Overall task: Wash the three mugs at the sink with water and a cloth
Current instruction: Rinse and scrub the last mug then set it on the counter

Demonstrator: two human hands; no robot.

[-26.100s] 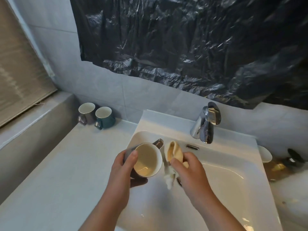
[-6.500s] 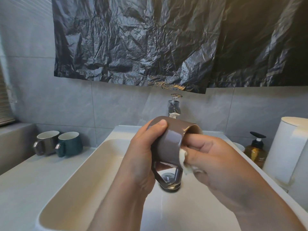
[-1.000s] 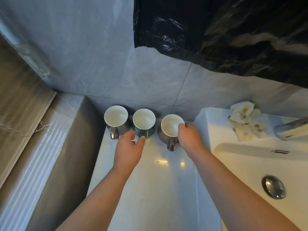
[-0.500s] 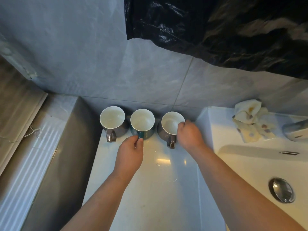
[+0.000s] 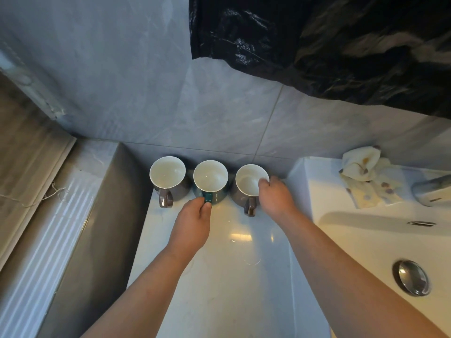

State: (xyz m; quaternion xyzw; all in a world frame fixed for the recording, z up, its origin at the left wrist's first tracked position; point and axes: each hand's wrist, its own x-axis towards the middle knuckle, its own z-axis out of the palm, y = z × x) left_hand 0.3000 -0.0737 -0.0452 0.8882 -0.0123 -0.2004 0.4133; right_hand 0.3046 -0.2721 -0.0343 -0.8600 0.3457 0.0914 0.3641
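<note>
Three mugs stand upright in a row against the wall on the white counter (image 5: 219, 276): a brown mug (image 5: 168, 178) on the left, a teal mug (image 5: 211, 179) in the middle, a second brown mug (image 5: 247, 182) on the right. My left hand (image 5: 192, 223) pinches the teal mug's handle. My right hand (image 5: 277, 197) grips the right brown mug by its rim, thumb inside. The stained cream cloth (image 5: 366, 173) lies crumpled on the sink's back ledge, apart from both hands.
The white sink (image 5: 366, 240) fills the right side, with its metal drain plug (image 5: 411, 280) and the tap (image 5: 432, 192) at the right edge. Black plastic sheeting (image 5: 329, 40) hangs on the tiled wall. A grey ledge (image 5: 48, 215) runs along the left.
My left hand has closed onto the teal mug's handle, after hovering in front of it a second ago. My right hand stays on the right brown mug's rim.
</note>
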